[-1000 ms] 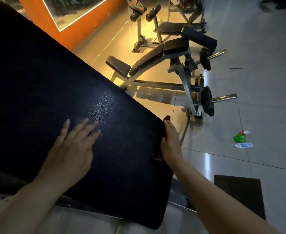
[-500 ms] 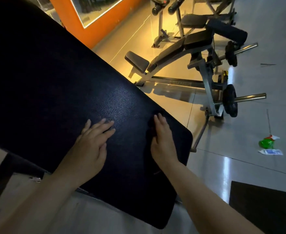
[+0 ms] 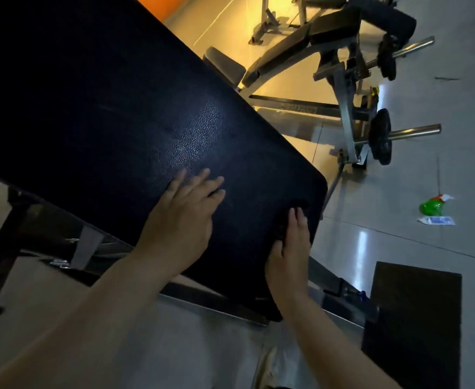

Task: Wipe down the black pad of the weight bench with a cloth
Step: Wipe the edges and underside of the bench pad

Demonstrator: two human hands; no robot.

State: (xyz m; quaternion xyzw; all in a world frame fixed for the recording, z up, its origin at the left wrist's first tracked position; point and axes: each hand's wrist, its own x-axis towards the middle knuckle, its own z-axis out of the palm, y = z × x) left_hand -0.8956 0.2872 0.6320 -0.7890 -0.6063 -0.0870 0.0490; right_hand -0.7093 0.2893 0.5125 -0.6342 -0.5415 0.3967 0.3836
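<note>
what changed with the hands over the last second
The right hand moved from the side edge of the black pad onto its top and now presses the dark cloth near the corner. The left hand stayed flat on the pad.

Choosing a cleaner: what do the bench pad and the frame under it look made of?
Bench pad: probably vinyl or faux leather, black, with a pebbled grain that glints where light hits it. Frame: looks like metal, with a grey bracket and dark straight-edged bars; whether it is painted or bare is unclear.
</note>
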